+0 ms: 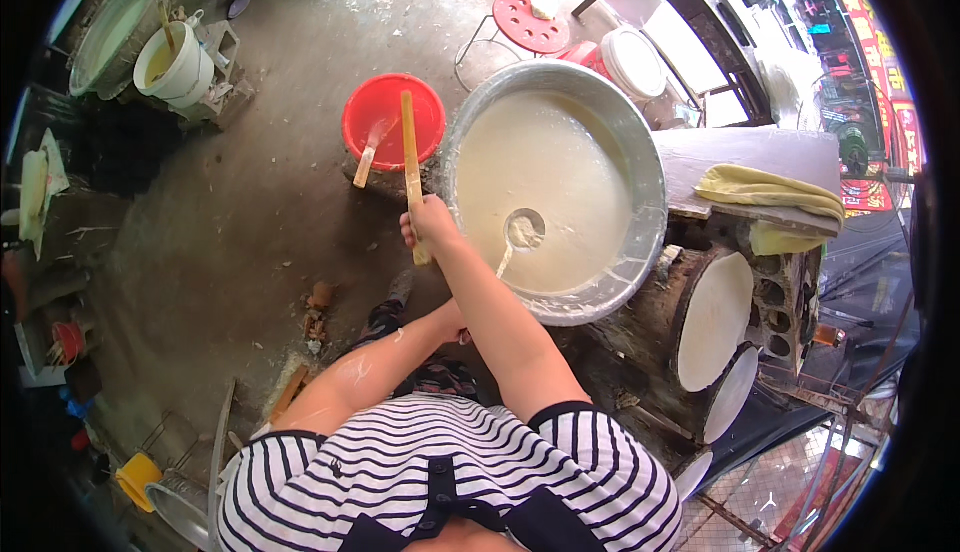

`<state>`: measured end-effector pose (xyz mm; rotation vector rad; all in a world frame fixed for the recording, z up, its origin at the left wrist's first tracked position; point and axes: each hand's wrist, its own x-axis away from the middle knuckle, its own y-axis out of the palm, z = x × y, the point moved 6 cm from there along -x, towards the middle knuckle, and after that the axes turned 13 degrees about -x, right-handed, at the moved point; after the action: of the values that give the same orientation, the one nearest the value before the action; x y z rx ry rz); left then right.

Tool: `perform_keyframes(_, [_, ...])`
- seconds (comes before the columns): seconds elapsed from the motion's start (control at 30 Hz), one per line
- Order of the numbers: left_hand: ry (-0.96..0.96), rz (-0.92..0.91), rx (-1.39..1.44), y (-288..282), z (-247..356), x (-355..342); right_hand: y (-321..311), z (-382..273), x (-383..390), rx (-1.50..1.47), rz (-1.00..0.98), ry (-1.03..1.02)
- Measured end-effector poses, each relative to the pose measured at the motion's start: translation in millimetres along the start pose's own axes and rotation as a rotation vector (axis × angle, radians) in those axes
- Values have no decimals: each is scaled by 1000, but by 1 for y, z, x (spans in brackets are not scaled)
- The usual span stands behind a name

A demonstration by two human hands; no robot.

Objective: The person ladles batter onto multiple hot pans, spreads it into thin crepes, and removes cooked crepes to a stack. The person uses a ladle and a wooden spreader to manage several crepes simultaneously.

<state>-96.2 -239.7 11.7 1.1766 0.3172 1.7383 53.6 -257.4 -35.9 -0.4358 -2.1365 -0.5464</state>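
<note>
My right hand (430,223) is closed around the lower part of a flat wooden stick (408,142), whose upper end lies over a red bucket (432,117). Inside that bucket leans a flat brush (367,162) with a wooden handle. To the right stands a large metal basin (652,192) of pale, creamy batter (540,152). A round ladle (525,229) sits in the batter near its front. Its handle runs under my right forearm toward my left hand (463,335), which looks curled around the handle end; most of those fingers are hidden.
Right of the basin, a yellow cloth (770,192) lies on a pale board. Drum-like stoves with round white tops (715,322) stand below it. A red stool (530,24) and a white-lidded bucket (634,62) are behind. Far left is a white bucket (180,87) beside another basin (120,27).
</note>
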Motion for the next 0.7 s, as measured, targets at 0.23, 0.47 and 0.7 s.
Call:
perform_keyframes(0.23, [-44, 37, -138, 33, -34, -24, -45, -21, 124, 553, -22, -362])
perform_keyframes(0.47, [-38, 228, -154, 76, -31, -4, -157, -6, 259, 409, 27, -600])
perform_keyframes(0.7, [-12, 254, -100, 84, -41, -5, -363, 93, 368, 48, 404, -327])
